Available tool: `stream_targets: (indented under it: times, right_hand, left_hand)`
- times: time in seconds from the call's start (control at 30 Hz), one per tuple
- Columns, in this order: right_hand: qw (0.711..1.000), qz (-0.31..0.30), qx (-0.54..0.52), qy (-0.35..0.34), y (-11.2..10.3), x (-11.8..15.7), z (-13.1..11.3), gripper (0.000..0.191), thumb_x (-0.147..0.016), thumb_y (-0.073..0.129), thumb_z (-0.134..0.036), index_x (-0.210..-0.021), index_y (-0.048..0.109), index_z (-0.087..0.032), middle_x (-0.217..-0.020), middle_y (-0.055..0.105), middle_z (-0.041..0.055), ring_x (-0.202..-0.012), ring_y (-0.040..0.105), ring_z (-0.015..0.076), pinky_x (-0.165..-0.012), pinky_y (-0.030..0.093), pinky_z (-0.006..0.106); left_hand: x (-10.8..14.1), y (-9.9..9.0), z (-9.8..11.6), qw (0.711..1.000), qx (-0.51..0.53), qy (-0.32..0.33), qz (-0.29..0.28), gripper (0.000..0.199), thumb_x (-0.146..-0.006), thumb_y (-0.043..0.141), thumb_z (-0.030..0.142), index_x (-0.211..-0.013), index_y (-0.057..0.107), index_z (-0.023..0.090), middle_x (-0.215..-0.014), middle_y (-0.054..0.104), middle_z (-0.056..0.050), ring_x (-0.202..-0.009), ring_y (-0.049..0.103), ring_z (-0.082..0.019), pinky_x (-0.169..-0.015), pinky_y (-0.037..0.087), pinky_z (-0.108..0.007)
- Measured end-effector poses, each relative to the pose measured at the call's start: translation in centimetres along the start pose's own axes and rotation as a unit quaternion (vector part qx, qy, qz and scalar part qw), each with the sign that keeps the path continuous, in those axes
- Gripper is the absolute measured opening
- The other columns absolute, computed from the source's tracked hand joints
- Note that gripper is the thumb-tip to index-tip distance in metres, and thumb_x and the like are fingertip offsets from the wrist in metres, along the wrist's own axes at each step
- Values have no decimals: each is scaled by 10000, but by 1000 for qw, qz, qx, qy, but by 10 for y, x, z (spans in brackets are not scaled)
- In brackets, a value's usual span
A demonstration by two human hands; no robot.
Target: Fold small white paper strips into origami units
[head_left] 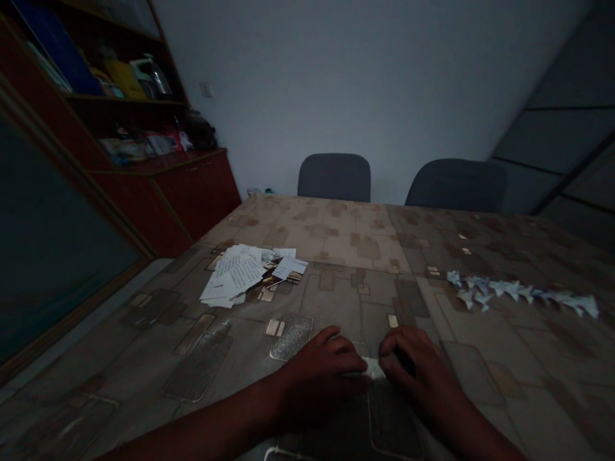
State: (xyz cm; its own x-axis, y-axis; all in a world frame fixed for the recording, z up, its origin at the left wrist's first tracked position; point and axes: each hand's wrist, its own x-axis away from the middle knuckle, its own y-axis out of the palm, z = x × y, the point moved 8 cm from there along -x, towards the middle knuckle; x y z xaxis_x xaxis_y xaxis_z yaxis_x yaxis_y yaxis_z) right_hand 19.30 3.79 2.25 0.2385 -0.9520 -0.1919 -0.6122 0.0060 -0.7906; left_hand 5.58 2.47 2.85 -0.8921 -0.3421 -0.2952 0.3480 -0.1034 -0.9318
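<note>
Your left hand (319, 378) and right hand (413, 365) sit close together near the near edge of the table (336, 237), just right of its middle. Between them is a small white paper (372, 367). Your grip is narrow: the fingers of both hands curl in on the paper from either side. It looks pinched rather than loose, but your fingers hide most of it, so its shape cannot be told from this view.

As far as the table shows, a fair amount is done. A long row of folded paper pieces (516, 291) runs toward the right edge, overlapping in a spiky line, too tangled to count. What remains unfolded lies in a pile of paper slips (240, 275) left of centre, loose printed sheets fanned over some photos. The pile and the row lie well apart, and your hands are below the gap between them.

Past the far edge stand 2 grey chairs, one (334, 178) behind the middle and one (456, 186) further right. Beyond the left edge is a red cabinet (196, 192), with a jug (151, 77) and boxes on its shelves. None of these is near your hands.
</note>
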Motion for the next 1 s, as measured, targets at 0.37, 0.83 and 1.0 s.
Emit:
stream_targets:
  times: [0.37, 0.83, 1.0]
  right_hand:
    - [1000, 8, 16, 6, 7, 3, 5, 138, -765, 618, -142, -838, 556, -241, -906, 605, 41, -896, 530, 277, -787, 379, 424]
    - [999, -29, 13, 31, 11, 0, 5, 169, -688, 642, -120, -813, 617, -232, -951, 633, 46, -937, 544, 270, -812, 383, 380]
    - [997, -19, -74, 26, 10, -3, -1, 95, -690, 607, -134, -708, 564, -216, -805, 626, 23, -817, 557, 226, -755, 399, 339]
  left_hand:
    - [2, 7, -7, 999, 36, -18, 17, 148, -941, 556, 246, -1059, 642, 268, -1026, 665, -4, -987, 551, -169, -1055, 294, -439]
    - [3, 7, -9, 991, 76, -104, 19, 154, -965, 507, 292, -981, 645, 227, -938, 672, 4, -936, 596, -145, -1131, 206, -432]
    - [5, -3, -13, 985, 137, -92, 58, 169, -948, 506, 231, -1033, 649, 209, -989, 688, -35, -939, 610, -163, -1108, 243, -440]
